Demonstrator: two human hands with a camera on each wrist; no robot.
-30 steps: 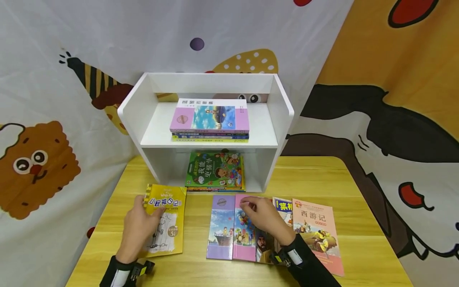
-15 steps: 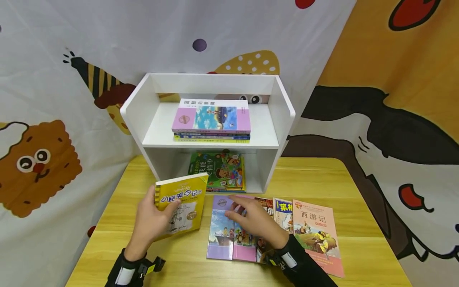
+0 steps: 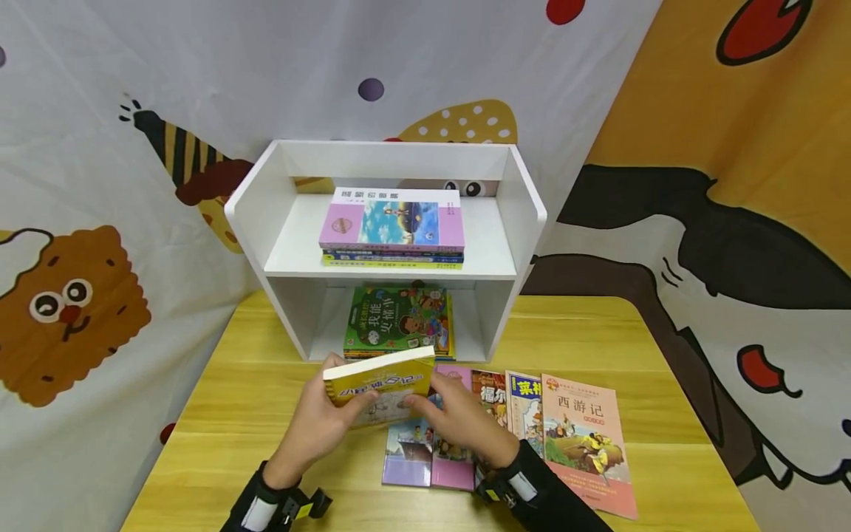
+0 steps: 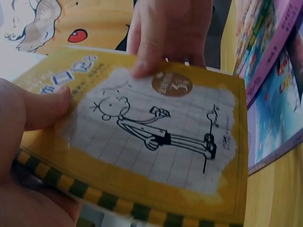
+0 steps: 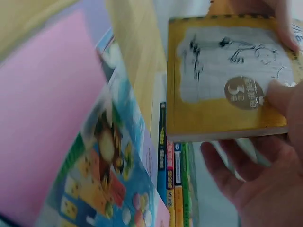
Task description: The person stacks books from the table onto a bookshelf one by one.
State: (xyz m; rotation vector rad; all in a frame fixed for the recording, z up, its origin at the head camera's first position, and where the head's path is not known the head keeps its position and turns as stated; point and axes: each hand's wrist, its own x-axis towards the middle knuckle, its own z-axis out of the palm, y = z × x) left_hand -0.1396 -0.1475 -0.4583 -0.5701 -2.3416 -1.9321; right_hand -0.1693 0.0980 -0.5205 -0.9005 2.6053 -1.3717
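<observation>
A yellow book (image 3: 382, 391) with a line-drawn figure on its cover is tilted above the table, its white page edge facing up. My left hand (image 3: 322, 421) grips its left side, thumb on the cover. On the opposite side my right hand (image 3: 468, 421) pinches it, thumb on the front; the right wrist view shows that hand's fingers (image 5: 236, 165) beneath the book. Below lie a lilac book (image 3: 407, 469) and a pink book (image 3: 453, 473), both partly hidden by the right hand and the yellow book.
A white two-tier shelf (image 3: 279, 244) stands behind. Its upper tier bears a stack of books (image 3: 392, 225), and its lower tier another stack topped by a green book (image 3: 392, 318). Further right on the table (image 3: 671, 443) lie a brown book (image 3: 488, 391), a comic book (image 3: 525, 399) and a salmon book (image 3: 588, 443).
The left hand has lifted the yellow book off the table and brought it right, tilting it. The right hand has come off the pink book and taken hold of the yellow book's right side.
</observation>
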